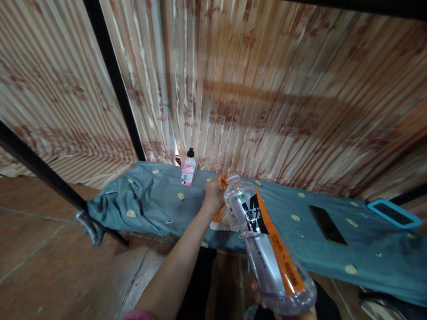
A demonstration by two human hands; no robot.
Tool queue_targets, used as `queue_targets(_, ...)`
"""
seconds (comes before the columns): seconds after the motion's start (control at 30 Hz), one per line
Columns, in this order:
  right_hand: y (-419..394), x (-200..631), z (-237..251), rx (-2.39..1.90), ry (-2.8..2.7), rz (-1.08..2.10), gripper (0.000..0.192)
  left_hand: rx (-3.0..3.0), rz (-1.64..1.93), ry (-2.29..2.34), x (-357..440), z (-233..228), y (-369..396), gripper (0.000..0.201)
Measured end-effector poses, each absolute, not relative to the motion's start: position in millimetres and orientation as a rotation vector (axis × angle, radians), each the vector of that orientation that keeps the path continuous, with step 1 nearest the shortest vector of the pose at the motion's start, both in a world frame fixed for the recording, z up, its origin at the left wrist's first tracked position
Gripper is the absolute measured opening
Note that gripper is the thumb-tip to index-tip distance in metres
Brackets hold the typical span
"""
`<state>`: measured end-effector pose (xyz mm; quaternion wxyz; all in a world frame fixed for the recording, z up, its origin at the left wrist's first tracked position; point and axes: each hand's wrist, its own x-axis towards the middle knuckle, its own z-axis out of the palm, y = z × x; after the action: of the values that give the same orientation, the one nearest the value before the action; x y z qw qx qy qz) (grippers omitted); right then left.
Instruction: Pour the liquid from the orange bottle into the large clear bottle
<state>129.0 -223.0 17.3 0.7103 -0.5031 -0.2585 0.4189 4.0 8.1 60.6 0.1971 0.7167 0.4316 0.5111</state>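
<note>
A large clear plastic bottle (263, 244) with an orange, black and silvery label slants across the middle, its neck pointing up and away from me. My right hand (308, 314) is closed around its base, mostly hidden behind it. Beside the bottle's neck, my left hand (214, 194) is closed on an orange see-through object (219, 215), which the bottle and fingers partly cover. Just below that hand lies a pale piece with a scalloped edge (223, 225), on the grey-green cloth (156, 191) over the bench.
A small pink-labelled bottle with a black cap (188, 168) stands at the back of the bench. To the right lie a dark phone (328, 225) and a blue-framed tablet-like object (393, 213). Black poles (116, 84) and a patterned curtain (253, 89) rise behind.
</note>
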Motion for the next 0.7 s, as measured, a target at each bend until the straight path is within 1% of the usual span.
queue_targets(0.17, -225, 134, 12, -1.081, -0.511, 1.014, 0.049, 2.018, 1.428, 1.211, 4, 60, 8, 0.017)
queue_targets(0.3, -223, 138, 8, -1.093, -0.492, 1.067, 0.045, 2.016, 1.400, 1.218, 4, 62, 7, 0.017)
queue_targets(0.57, -233, 127, 19, -1.102, -0.559, 1.039, 0.046, 2.037, 1.400, 1.215, 4, 61, 8, 0.018)
queue_targets(0.7, -235, 119, 28, -1.138, -0.588, 0.925, 0.035, 2.029, 1.382, 1.252, 4, 61, 8, 0.015)
